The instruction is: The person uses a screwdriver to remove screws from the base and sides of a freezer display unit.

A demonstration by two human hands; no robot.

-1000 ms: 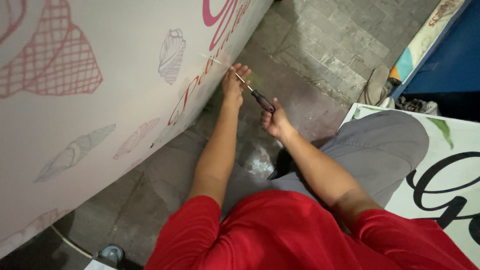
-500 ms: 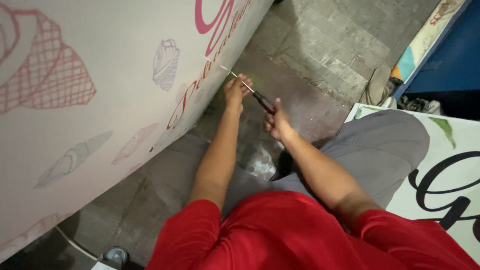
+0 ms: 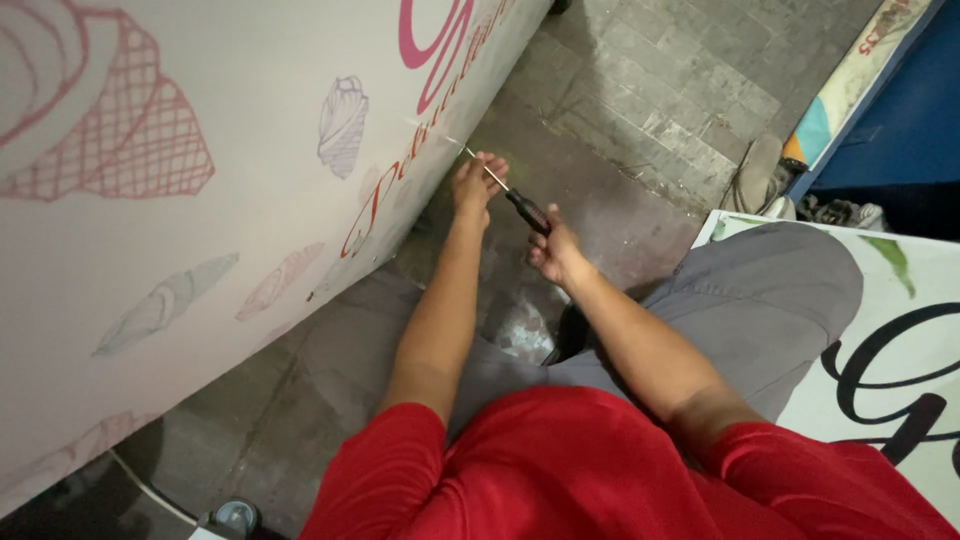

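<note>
Our right hand (image 3: 556, 252) gripped the screwdriver (image 3: 505, 190), left hand (image 3: 472, 183) pinching its shaft at 12 o'clock; a slipped tip risked gouging the printed panel (image 3: 250, 180).

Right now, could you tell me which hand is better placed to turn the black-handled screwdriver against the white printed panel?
Right, probably. The right hand grips the black-handled screwdriver by its handle, while the left hand only steadies the thin shaft near the white printed panel.

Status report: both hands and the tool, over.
Right hand grips black-handled screwdriver. Left hand steadies its shaft at white printed panel. Nothing in the way.
</note>
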